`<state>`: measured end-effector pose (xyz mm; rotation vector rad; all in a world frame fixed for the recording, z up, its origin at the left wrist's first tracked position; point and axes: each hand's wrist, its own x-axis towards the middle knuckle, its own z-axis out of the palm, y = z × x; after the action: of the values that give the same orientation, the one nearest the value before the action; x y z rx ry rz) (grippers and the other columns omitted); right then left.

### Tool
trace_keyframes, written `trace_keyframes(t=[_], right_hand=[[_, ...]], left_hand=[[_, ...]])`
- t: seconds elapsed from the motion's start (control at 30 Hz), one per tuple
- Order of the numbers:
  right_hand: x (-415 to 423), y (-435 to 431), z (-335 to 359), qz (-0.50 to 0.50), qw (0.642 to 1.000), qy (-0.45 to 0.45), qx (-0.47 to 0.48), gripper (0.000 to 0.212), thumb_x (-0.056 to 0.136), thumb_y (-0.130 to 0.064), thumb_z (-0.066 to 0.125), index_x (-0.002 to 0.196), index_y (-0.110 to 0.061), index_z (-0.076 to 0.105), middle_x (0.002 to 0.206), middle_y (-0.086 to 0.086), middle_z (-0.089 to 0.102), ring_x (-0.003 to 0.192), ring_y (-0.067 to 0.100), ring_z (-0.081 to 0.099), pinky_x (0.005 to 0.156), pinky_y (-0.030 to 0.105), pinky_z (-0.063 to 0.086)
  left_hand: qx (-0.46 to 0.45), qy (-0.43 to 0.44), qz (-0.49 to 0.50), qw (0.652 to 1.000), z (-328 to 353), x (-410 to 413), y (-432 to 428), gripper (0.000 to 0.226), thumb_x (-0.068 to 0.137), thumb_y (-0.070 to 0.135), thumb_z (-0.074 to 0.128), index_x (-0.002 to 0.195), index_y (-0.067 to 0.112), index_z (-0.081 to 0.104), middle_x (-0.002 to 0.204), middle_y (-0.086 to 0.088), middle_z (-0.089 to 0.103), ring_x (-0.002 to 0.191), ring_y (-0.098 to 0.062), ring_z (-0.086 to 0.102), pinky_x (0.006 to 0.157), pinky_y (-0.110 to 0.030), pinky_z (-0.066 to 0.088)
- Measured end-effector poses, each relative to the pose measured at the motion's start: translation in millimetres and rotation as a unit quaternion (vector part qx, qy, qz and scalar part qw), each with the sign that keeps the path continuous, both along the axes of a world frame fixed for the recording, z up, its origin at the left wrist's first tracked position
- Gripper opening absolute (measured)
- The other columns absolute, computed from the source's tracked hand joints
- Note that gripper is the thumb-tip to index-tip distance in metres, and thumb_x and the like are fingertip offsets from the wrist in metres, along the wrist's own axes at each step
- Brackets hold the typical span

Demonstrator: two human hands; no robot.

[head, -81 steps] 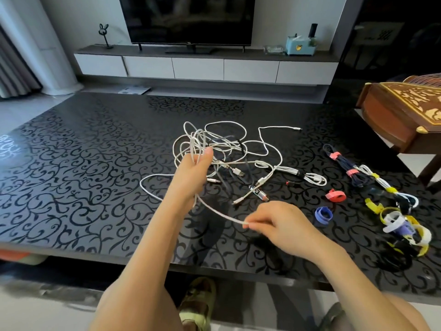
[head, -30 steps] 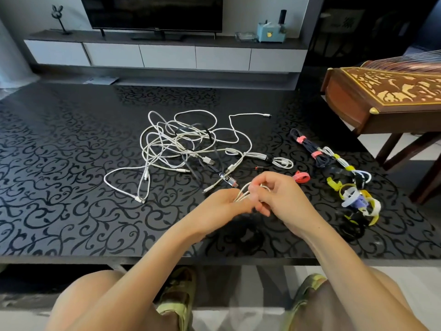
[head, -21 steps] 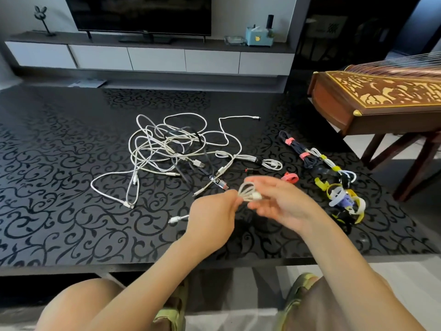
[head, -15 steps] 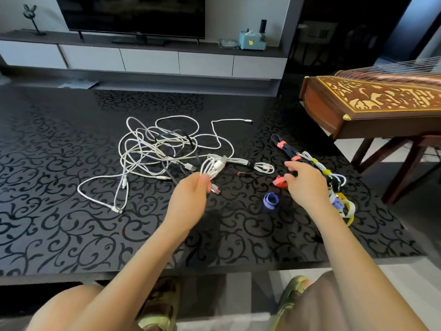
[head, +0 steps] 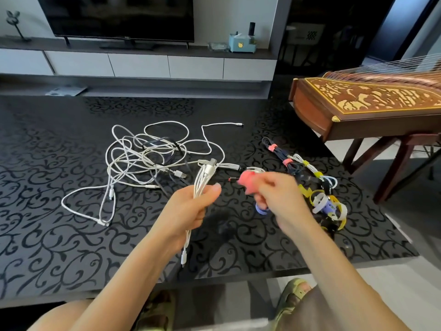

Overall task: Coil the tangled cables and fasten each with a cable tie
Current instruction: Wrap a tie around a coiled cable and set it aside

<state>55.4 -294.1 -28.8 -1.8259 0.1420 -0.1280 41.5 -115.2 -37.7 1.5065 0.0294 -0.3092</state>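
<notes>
**Firmly bunched white cable, pink tie pinched beside it**

Several folded strands of a white cable (head: 204, 178) are clasped in the left grip (head: 191, 211), whose fingers and thumb are curled round the bunch above the counter (head: 47, 235). A silver plug is seen at the top of the bunch, and a loose end with a white plug (head: 183, 256) is left hanging below the palm, near the counter's front edge. Just right of the bunch, a pink cable tie (head: 247, 179) is pinched at the fingertips of the right grip (head: 279, 194); this side is motion-blurred, so the exact lie of the fingers cannot be told. The tie and the cable are kept slightly apart.

A blue tie (head: 261, 210) is partly hidden under the right grip, on the counter. Behind the left grip, a tangle of cables (head: 143, 161), mostly white with some dark ones, is spread over the counter's middle. To the right, a dark bundled cable (head: 279, 154) bound with pink ties is laid beside a white bundled cable (head: 310, 168) bound with yellow ones, and a heap of spare ties (head: 328, 205) in yellow, white and purple is gathered nearer the front.

Beyond the counter's right side, a carved wooden stringed instrument (head: 358, 99) is set on a stand. A television (head: 119, 17) is placed on a low cabinet (head: 143, 65) at the far wall.
</notes>
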Motion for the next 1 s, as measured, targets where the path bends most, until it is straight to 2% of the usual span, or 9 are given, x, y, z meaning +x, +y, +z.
trace_keyframes(t=[0.1,0.23,0.4,0.47,0.57,0.67,0.83,0.93,1.0], right_hand=[[-20,21,-3,0.047,0.998,0.044,0.018,0.022,0.087,-0.010,0.061,0.070,0.001,0.070,0.051,-0.002,0.053,0.045,0.008,0.038,0.043,0.016,0.029],[-27,27,-3,0.059,0.998,0.001,0.000,0.023,0.090,-0.016,0.062,0.069,-0.012,0.071,0.043,-0.014,0.055,0.044,-0.003,0.050,0.047,0.007,0.034],[-25,17,-12,0.056,0.984,-0.066,-0.156,0.018,0.088,-0.020,0.062,0.077,-0.017,0.076,0.070,-0.005,0.071,0.066,0.007,0.063,0.066,0.028,0.050],[-26,14,-11,0.058,0.976,-0.087,-0.193,0.018,0.086,-0.018,0.061,0.076,-0.018,0.076,0.074,-0.008,0.071,0.071,0.006,0.062,0.068,0.026,0.049],[-29,15,-5,0.072,0.991,-0.063,-0.088,0.031,0.089,-0.009,0.057,0.058,-0.010,0.065,0.056,-0.006,0.062,0.052,0.003,0.052,0.054,0.017,0.039],[-28,16,-4,0.052,0.997,0.030,0.045,0.049,0.090,-0.008,0.055,0.043,-0.020,0.052,0.044,-0.010,0.043,0.039,0.004,0.033,0.044,0.013,0.027],[-27,20,-5,0.053,0.996,0.044,0.064,0.026,0.090,-0.014,0.059,0.074,0.005,0.066,0.048,-0.006,0.043,0.041,0.005,0.030,0.042,0.016,0.026],[-27,22,-6,0.054,0.996,0.035,0.061,0.023,0.089,-0.012,0.059,0.078,0.006,0.066,0.046,-0.009,0.043,0.040,0.003,0.031,0.042,0.015,0.026],[-26,22,-5,0.055,0.994,0.053,0.082,0.020,0.089,-0.010,0.057,0.084,0.005,0.069,0.047,-0.008,0.042,0.039,0.003,0.030,0.041,0.016,0.025]], left_hand=[[0.051,-0.056,-0.032,0.997,0,-7,-10,0.031,0.071,0.043,0.072,0.080,0.013,0.071,0.053,0.000,0.028,0.045,-0.010,0.022,0.042,-0.020,0.017],[0.110,-0.110,0.005,0.988,-12,-7,-15,0.039,0.077,0.036,0.073,0.091,0.000,0.068,0.065,-0.011,0.044,0.057,-0.020,0.034,0.057,-0.030,0.030],[0.071,-0.094,0.019,0.993,-12,-9,-10,0.012,0.085,0.017,0.068,0.079,0.006,0.071,0.051,-0.002,0.035,0.042,-0.008,0.028,0.041,-0.013,0.025],[0.044,-0.058,0.040,0.997,-11,-6,-5,0.011,0.086,0.013,0.066,0.076,0.009,0.067,0.049,0.005,0.032,0.041,-0.007,0.025,0.039,-0.014,0.022],[0.071,-0.071,0.031,0.994,-9,-4,-1,0.009,0.086,0.018,0.067,0.079,0.012,0.068,0.049,0.008,0.033,0.041,-0.007,0.027,0.041,-0.016,0.023],[0.077,-0.102,-0.024,0.991,-6,-11,-5,0.006,0.085,0.020,0.067,0.086,0.020,0.073,0.050,0.006,0.033,0.040,-0.005,0.028,0.044,-0.017,0.024],[0.074,-0.119,-0.024,0.990,-11,-15,-13,0.012,0.088,0.020,0.064,0.086,0.011,0.071,0.045,0.012,0.033,0.038,-0.003,0.028,0.042,-0.012,0.023],[0.057,-0.123,-0.010,0.991,-10,-14,-13,0.012,0.089,0.024,0.063,0.083,0.018,0.072,0.048,0.008,0.029,0.041,-0.006,0.025,0.041,-0.015,0.023],[0.106,-0.167,0.001,0.980,-11,-13,-13,0.011,0.090,0.023,0.063,0.087,0.017,0.072,0.050,0.007,0.034,0.046,-0.008,0.031,0.048,-0.018,0.029]])
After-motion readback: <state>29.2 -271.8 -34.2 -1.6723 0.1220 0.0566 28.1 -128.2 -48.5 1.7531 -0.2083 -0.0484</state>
